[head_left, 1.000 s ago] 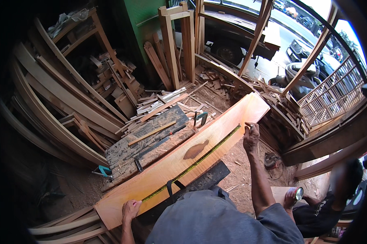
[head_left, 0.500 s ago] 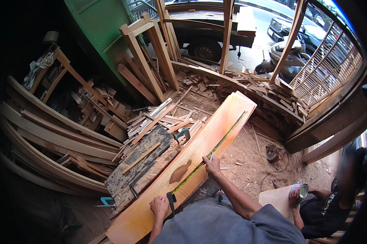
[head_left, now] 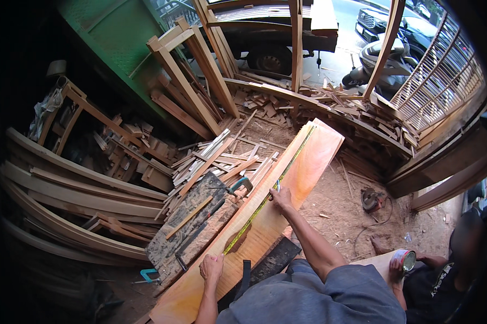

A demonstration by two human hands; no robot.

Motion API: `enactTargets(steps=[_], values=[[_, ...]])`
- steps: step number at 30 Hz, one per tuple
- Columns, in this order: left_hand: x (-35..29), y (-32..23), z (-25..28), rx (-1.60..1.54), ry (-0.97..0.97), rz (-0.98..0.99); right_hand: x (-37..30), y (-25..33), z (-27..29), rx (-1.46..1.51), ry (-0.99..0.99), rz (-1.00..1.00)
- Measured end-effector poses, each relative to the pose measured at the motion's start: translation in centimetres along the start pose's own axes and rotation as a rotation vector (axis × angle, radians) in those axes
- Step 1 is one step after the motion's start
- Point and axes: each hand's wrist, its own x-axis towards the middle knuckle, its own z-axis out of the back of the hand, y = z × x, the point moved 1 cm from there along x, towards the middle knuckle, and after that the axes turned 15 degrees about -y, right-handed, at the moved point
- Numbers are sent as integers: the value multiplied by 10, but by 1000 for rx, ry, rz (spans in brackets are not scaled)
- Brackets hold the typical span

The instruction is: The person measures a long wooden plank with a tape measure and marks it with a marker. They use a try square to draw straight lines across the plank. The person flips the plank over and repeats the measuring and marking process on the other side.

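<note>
1. Long pale orange-tan wooden plank (head_left: 265, 216) is laid diagonally across a dark worn workbench (head_left: 192, 232).
2. Yellow tape measure (head_left: 265, 202) is stretched along the plank's left edge.
3. Left hand (head_left: 212, 267) is closed on the tape's near end; right hand (head_left: 281, 198) is pressed down w/ what looks like a pencil, fingers narrow.
4. Step judged: measuring/marking. Next calls for tape kept taut, mark made square.

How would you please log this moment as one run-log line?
left hand: pins tape measure on plank | right hand: marking at tape | co-worker's hand: holds tin
</note>
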Motion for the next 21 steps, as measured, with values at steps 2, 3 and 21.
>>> enactTargets(steps=[2, 3, 21], values=[[-2, 12, -1, 9, -1, 44, 8, 2, -1, -31, 10, -34], [-4, 19, -1, 20, 9, 64, 12, 4, 1, -66, 8, -75], [-17, 57, -32, -4, -126, 52, 23, 58, 20, -403, -159, -211]])
